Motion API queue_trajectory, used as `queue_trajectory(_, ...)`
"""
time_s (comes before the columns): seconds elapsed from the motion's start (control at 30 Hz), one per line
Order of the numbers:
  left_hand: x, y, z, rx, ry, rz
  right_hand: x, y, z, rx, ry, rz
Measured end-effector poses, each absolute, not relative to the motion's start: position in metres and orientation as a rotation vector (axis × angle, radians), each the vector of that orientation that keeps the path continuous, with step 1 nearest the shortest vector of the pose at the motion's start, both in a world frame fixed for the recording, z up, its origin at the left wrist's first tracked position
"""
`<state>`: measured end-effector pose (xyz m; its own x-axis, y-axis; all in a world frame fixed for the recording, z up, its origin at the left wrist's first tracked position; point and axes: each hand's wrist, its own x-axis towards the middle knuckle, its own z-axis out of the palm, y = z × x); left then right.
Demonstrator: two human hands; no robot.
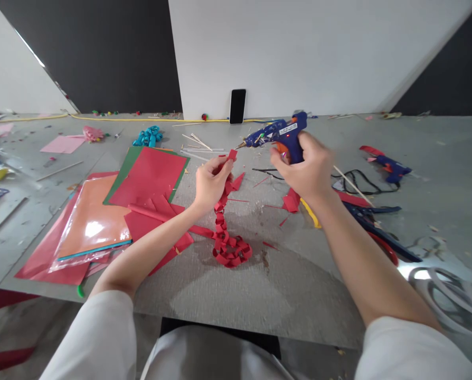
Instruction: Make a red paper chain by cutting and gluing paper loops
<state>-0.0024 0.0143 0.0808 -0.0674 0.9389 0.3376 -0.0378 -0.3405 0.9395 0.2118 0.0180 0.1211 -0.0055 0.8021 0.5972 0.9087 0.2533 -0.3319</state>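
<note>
My left hand (212, 182) pinches a red paper strip (232, 154), whose end sticks up past the fingertips. From below this hand a red paper chain (220, 227) hangs down, its lower links curled in a loop on the grey table (283, 295). My right hand (309, 166) is wrapped round the handle of a blue glue gun (285, 132). The gun's nozzle points left, close to the upright end of the strip; whether they touch is hard to tell. Folded red paper (291, 200) lies below my right hand.
Red, green and orange sheets (95, 211) cover the left. A phone (237, 106) leans on the back wall. Pliers (378, 232), a second glue gun (392, 168) and clear tape rolls (450, 295) lie right. Teal ribbon (148, 136) and thin sticks (198, 141) are farther back.
</note>
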Motion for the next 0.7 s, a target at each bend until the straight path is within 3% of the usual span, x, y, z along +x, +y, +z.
queue_trajectory(0.7, -0.0018, 0.012, 0.0832, 1.404, 1.038, 1.534, 0.2117, 0.0224, 0.1188, -1.532, -1.899, -0.255)
